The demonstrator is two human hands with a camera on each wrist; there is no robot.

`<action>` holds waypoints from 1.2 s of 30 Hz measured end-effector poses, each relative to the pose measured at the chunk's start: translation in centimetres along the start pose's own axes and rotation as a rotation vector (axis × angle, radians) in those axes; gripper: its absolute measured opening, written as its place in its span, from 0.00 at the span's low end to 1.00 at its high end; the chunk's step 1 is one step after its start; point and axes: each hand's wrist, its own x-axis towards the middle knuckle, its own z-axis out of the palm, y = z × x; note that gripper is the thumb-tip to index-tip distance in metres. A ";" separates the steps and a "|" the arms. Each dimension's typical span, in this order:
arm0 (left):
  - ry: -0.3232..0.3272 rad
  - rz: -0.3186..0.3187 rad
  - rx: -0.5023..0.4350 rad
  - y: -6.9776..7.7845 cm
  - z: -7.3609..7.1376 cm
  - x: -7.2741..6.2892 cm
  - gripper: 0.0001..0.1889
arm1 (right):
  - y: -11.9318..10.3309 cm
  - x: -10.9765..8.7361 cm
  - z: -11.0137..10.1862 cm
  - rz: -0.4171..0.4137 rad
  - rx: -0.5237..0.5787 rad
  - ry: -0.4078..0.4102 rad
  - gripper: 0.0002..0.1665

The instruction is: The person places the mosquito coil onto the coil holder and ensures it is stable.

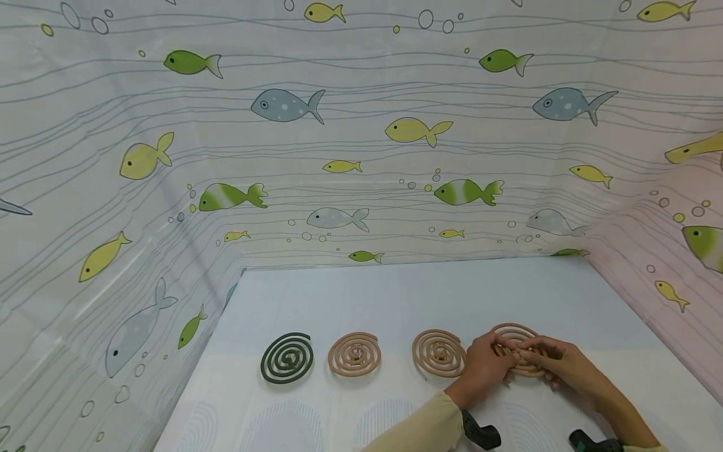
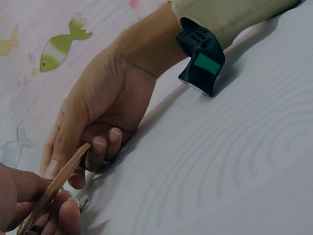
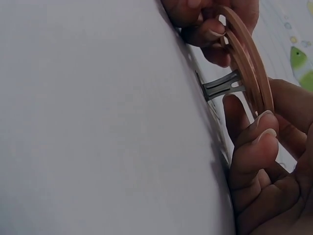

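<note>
At the right of the head view, both hands are on a tan mosquito coil (image 1: 513, 326). My left hand (image 1: 487, 363) pinches its left side, the fingers partly covering the spiral. The right hand (image 1: 565, 362) grips the right part between thumb and fingers. Seen edge-on in the right wrist view, the coil (image 3: 254, 63) is raised off the white table. A small grey metal coil stand (image 3: 222, 87) juts from its underside toward the tabletop. Whether the stand is fixed into the coil's middle is hidden by the fingers.
Left of the hands, in a row, lie a tan coil (image 1: 439, 353), another tan coil (image 1: 354, 355) and a dark green coil (image 1: 287, 358). The nearest one almost touches my left hand. A fish-print sheet (image 1: 361, 188) encloses the white table (image 1: 395, 295) at back and sides.
</note>
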 end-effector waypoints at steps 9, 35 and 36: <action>-0.004 -0.002 0.001 -0.2 -0.3 -0.2 0.08 | 0.1 0.0 0.0 -0.009 0.013 -0.026 0.27; -0.240 -0.035 0.041 1.3 -1.4 -2.3 0.18 | -0.3 -1.1 -0.2 -0.039 -0.055 0.080 0.34; -0.243 -0.032 0.047 1.4 -1.5 -2.3 0.18 | -0.3 -1.2 -0.2 -0.037 -0.051 0.087 0.35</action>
